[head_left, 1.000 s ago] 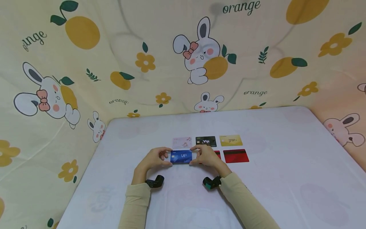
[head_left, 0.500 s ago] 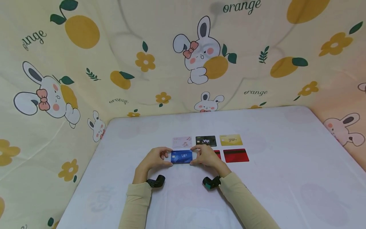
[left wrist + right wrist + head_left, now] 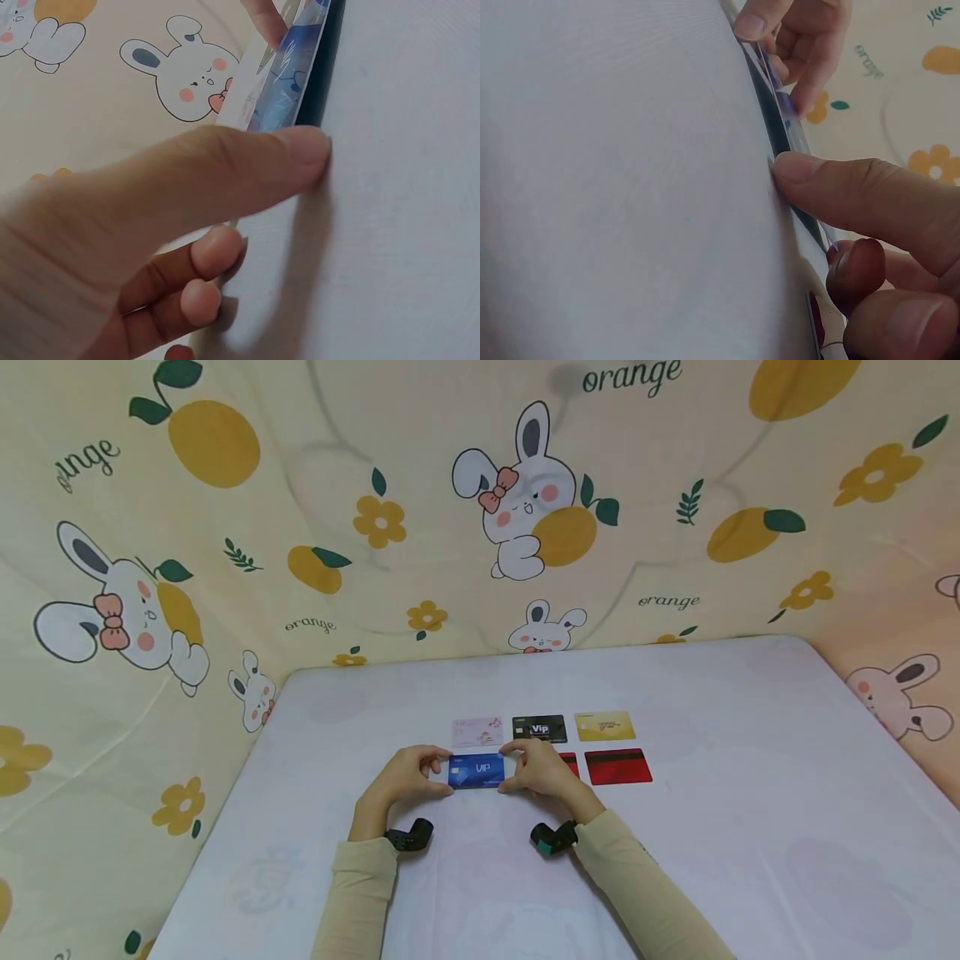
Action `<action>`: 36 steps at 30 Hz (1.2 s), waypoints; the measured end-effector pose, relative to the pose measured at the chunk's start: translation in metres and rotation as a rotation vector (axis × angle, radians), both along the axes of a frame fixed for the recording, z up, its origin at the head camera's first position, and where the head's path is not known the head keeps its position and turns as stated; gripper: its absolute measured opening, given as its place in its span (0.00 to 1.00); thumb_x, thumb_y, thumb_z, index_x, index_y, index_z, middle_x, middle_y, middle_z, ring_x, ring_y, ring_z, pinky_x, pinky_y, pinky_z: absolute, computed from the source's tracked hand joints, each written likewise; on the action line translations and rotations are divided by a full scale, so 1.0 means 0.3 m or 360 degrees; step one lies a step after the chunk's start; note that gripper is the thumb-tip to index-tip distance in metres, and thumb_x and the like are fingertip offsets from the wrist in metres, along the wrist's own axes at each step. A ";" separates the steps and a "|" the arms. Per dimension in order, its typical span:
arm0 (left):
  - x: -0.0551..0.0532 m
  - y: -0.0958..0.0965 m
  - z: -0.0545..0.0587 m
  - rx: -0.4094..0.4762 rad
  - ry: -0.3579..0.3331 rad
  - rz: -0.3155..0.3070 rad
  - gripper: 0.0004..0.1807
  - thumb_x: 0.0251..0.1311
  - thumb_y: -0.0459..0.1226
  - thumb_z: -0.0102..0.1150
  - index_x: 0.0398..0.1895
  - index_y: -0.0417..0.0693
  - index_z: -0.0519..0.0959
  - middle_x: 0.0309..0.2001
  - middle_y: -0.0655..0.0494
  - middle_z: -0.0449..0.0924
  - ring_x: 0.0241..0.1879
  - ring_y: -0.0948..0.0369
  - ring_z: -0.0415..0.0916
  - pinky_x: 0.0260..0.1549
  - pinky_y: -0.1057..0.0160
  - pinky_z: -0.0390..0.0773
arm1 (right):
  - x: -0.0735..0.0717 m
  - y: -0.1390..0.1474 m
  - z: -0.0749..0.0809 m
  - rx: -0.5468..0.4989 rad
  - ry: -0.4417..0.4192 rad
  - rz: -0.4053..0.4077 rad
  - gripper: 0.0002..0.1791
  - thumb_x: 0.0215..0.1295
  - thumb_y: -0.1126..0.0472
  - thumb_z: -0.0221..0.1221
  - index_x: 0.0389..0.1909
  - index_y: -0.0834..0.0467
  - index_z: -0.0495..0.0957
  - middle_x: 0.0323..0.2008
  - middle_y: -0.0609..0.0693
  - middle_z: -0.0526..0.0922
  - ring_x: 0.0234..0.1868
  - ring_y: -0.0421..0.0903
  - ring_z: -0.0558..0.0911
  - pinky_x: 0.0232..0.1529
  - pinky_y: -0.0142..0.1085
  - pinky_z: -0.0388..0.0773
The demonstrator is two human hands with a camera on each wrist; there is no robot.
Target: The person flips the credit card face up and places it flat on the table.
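Observation:
A blue VIP card (image 3: 476,771) is level in front of the person, pinched at both short ends. My left hand (image 3: 401,774) grips its left end, thumb at the near edge and a finger at the far edge. On the other end, my right hand (image 3: 551,770) pinches in the same way. Both wrist views show the card edge-on; a dark gap or shadow lies under the near edge in the right wrist view. Behind my right hand, a red card (image 3: 572,763) is mostly hidden. A pale pink card (image 3: 477,732) lies just beyond the blue one.
A black VIP card (image 3: 538,729) and a gold card (image 3: 605,727) continue the far row. To the right of my right hand lies a red card with a dark stripe (image 3: 619,767). All rest on a white-covered table (image 3: 750,827), with a patterned cloth (image 3: 420,452) behind.
The blue card and my left hand have shifted very slightly to the right over the last second. Both hands keep the same grip, and the other cards lie where they were.

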State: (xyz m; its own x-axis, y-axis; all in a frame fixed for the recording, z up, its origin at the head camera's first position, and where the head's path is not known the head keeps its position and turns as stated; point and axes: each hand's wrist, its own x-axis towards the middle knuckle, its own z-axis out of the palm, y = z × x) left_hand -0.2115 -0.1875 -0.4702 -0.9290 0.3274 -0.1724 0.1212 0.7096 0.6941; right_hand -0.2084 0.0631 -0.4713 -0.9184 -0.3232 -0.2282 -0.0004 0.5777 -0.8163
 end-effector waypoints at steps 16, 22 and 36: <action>0.004 0.006 0.008 0.0017 -0.0019 0.0033 0.30 0.39 0.36 0.77 0.52 0.43 0.80 0.31 0.53 0.75 0.28 0.63 0.63 0.28 0.70 0.62 | 0.002 0.002 0.009 -0.0009 -0.0019 -0.0004 0.31 0.45 0.63 0.74 0.55 0.57 0.77 0.14 0.45 0.71 0.08 0.39 0.66 0.13 0.28 0.58; 0.005 0.003 0.007 0.0015 -0.0020 0.0025 0.31 0.39 0.36 0.77 0.52 0.43 0.80 0.31 0.53 0.75 0.27 0.64 0.63 0.28 0.70 0.62 | 0.000 0.000 -0.004 0.0004 0.0017 -0.0006 0.29 0.46 0.63 0.73 0.53 0.58 0.78 0.13 0.44 0.71 0.08 0.38 0.65 0.13 0.27 0.58; 0.013 -0.002 0.008 0.0035 0.0019 0.0006 0.31 0.39 0.36 0.77 0.52 0.41 0.79 0.31 0.52 0.76 0.26 0.64 0.63 0.27 0.71 0.62 | 0.009 -0.004 0.004 0.0055 0.0013 -0.0039 0.27 0.47 0.62 0.73 0.52 0.57 0.78 0.13 0.44 0.70 0.08 0.39 0.65 0.13 0.27 0.59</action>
